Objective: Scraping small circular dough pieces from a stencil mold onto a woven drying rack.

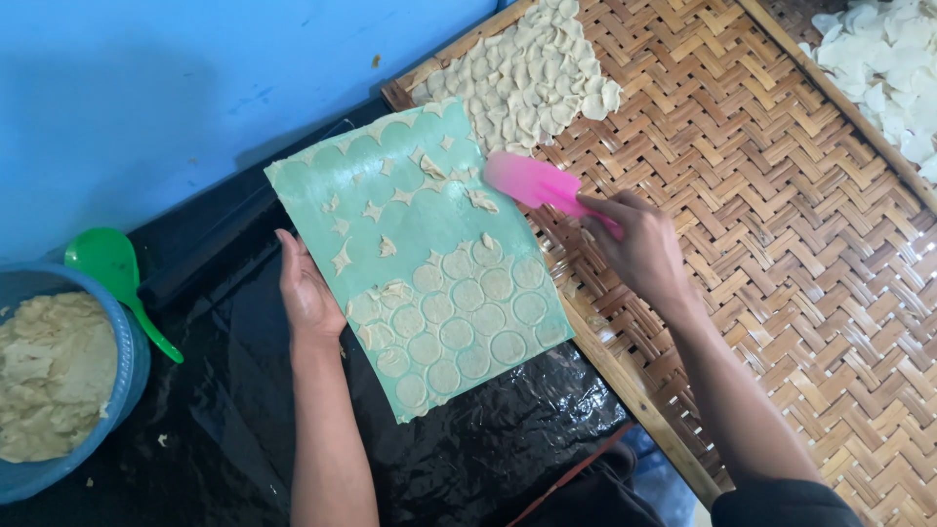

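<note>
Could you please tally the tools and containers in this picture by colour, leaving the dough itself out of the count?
Pink: 1, the scraper in the right hand.
Green: 2, the sheet steadied by the left hand, and the spoon.
Blue: 1, the bowl.
Tan: 2, the woven trays.
Total: 6.

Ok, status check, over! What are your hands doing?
Left hand steadying green mat edge. Right hand gripping pink scraper at mat's top. Dough rounds on lower mat. Nothing blocking.
</note>
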